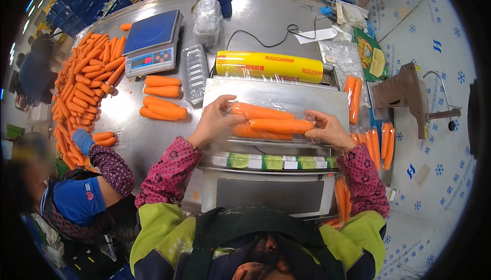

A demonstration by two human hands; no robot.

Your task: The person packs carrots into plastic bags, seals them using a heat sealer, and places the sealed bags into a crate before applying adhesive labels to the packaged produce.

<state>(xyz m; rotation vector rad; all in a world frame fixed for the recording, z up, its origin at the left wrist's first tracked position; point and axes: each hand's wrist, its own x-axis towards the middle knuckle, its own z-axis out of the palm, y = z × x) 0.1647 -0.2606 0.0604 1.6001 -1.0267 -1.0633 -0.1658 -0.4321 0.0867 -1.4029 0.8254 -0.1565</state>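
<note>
My left hand (pixel 220 121) grips the left end of a film-covered pack of carrots (pixel 268 121), its thumb on the near side. My right hand (pixel 326 128) holds the pack's right end between thumb and fingers. Several carrots show through the clear film. The pack is over the metal plate of a wrapping machine (pixel 226 88). Behind it lies a yellow roll of cling film (pixel 268 65). A strip of green and white labels (pixel 274 162) runs along the machine's near side.
A digital scale (pixel 151 42), clear plastic trays (pixel 195 73), carrot packs (pixel 163 107) and a large carrot heap (pixel 82 88) are to the left. A co-worker's gloved hand (pixel 82 140) touches the heap. More packed carrots (pixel 353 99) and a brown device on a stand (pixel 402 99) are at right.
</note>
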